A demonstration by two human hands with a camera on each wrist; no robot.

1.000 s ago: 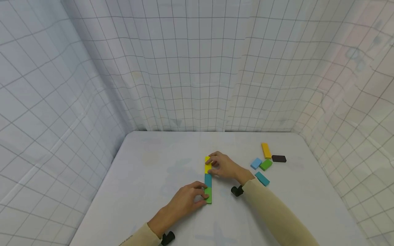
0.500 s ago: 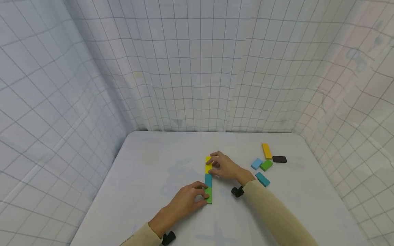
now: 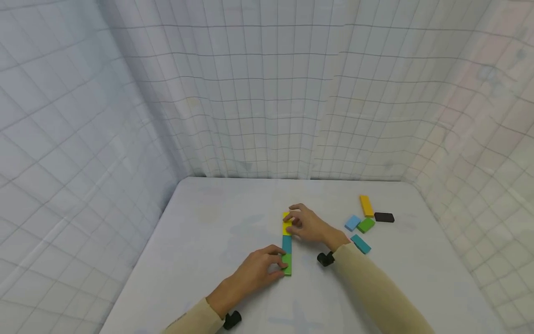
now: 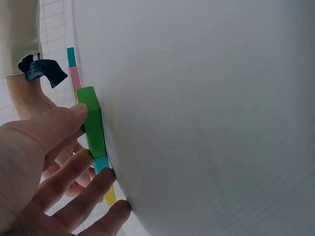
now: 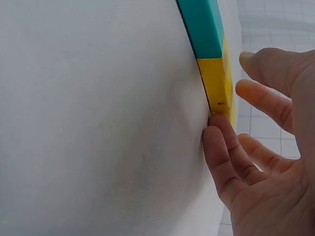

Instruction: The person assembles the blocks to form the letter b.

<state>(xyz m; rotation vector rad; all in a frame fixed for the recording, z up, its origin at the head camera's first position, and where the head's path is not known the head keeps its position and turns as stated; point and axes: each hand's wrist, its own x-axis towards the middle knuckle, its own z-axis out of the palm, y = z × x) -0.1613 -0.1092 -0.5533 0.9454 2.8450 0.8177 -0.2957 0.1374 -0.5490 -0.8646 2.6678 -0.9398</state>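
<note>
A straight row of flat blocks lies on the white table: a green block [image 3: 288, 264] nearest me, a teal block [image 3: 287, 244] in the middle and a yellow block [image 3: 286, 228] at the far end. My left hand [image 3: 258, 271] pinches the green block, the thumb on its near end and the fingers along its left side, one reaching the teal joint. Beside the yellow block is my right hand [image 3: 309, 225]. In the right wrist view, two fingers touch the yellow block's [image 5: 214, 81] far end, while thumb and index stand just off it.
To the right lie loose blocks: an orange-yellow one [image 3: 366, 206], a black one [image 3: 384, 217], a light blue one [image 3: 352, 223], a green one [image 3: 366, 225] and a teal one [image 3: 360, 244]. A pink block [image 4: 75, 81] shows in the left wrist view. Gridded white curtains [image 3: 258, 93] surround the table.
The whole head view has shifted slightly, so everything sits a little further right. Both hands keep their places at the row, and the blocks stay put.
</note>
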